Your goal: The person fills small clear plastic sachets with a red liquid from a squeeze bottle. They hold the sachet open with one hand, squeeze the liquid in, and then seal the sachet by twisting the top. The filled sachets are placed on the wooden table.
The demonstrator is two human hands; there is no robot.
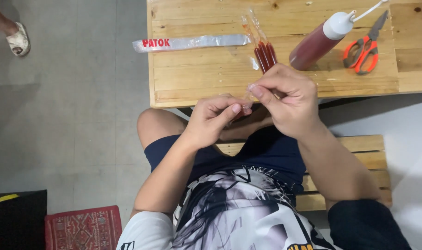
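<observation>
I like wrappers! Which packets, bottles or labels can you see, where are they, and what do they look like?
Flat plastic sleeve: table's left edge, long, clear-silvery, red lettering.
Filled tubes: table middle, thin clear packets, dark red inside.
Squeeze bottle: lying right of them, dark red, white nozzle cap.

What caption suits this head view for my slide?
Both hands pinch a thin clear tube beside a sauce bottle and scissors.

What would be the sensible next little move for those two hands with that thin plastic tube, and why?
Probably pull the knot tight: both hands, left hand and right hand, pinch the clear end of a thin plastic tube between fingertips, just off the wooden table. Filled red tubes already lie there beside the squeeze bottle.
</observation>
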